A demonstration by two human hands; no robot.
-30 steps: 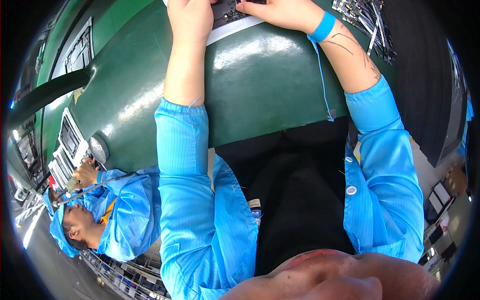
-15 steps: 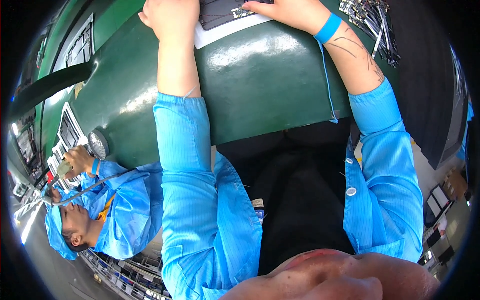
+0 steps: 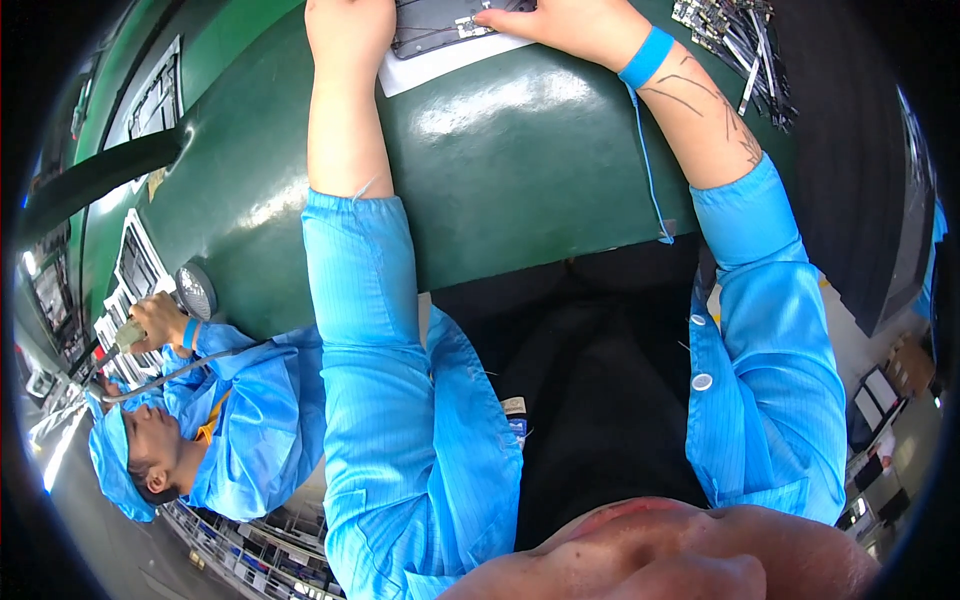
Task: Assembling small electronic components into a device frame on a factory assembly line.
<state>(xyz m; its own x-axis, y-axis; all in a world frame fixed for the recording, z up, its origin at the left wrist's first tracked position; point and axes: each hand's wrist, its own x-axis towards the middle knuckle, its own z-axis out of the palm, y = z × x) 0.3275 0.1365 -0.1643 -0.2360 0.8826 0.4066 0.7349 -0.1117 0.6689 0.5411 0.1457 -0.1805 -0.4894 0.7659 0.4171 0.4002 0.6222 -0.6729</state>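
At the top edge lies a dark flat device housing [image 3: 425,38], partly cut off by the picture. A small light circuit board [image 3: 472,27] sits at its near edge. Under the housing a white sheet [image 3: 415,72] shows. My left hand [image 3: 350,28] is beside the housing's left side; its fingertips are beyond the frame, so I cannot see what they touch. My right hand [image 3: 575,28] comes from the right, thumb stretched out onto the small circuit board; the other fingers are cut off. A blue wrist strap [image 3: 648,57] with a thin cord circles my right wrist.
A pile of small boards with ribbon cables [image 3: 745,60] lies at the far right of the green table [image 3: 520,170]. Left, a co-worker [image 3: 250,410] in blue holds something near a round lamp-like head [image 3: 196,291]. Stacked white-edged frames [image 3: 140,250] and a black arm [image 3: 110,178] are there.
Both hands and forearms have shifted slightly to the left in the picture. The housing and white sheet moved slightly left too. The right thumb still rests on the small circuit board.
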